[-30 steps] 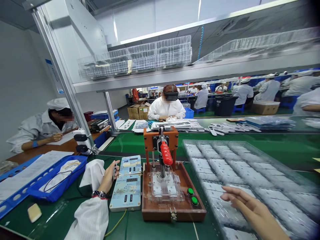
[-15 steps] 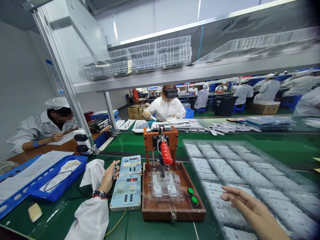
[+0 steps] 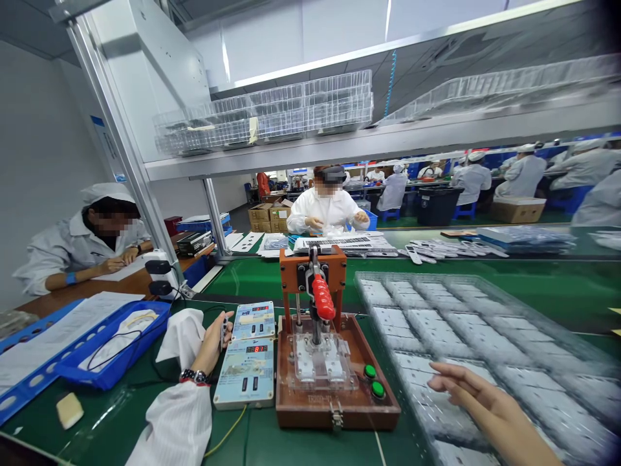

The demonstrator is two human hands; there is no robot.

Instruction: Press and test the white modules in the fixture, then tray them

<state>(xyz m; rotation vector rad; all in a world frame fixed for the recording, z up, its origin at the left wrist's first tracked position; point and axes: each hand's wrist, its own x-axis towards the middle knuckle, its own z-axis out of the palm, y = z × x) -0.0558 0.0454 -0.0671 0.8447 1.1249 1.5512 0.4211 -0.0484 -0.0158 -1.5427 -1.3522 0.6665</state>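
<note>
The lever handle (image 3: 323,298) is red, press frame (image 3: 336,264) orange, push buttons (image 3: 378,389) green, counter boxes (image 3: 242,367) pale blue with red digits (image 3: 257,349), worktop (image 3: 272,441) green, sleeve (image 3: 175,417) white, faintly striped.

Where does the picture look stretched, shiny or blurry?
Head view: the long light-grey shelf beam slants, probably partly wide-lens stretching; head view: bright glints sit on the glossy red ridged handle; head view: the large clear plastic tray looks hazy toward the right edge, and the top right corner goes dark.

Grey wall (image 3: 29,123), pale shelf (image 3: 272,154) (slanting across), blue stools (image 3: 466,211).
</note>
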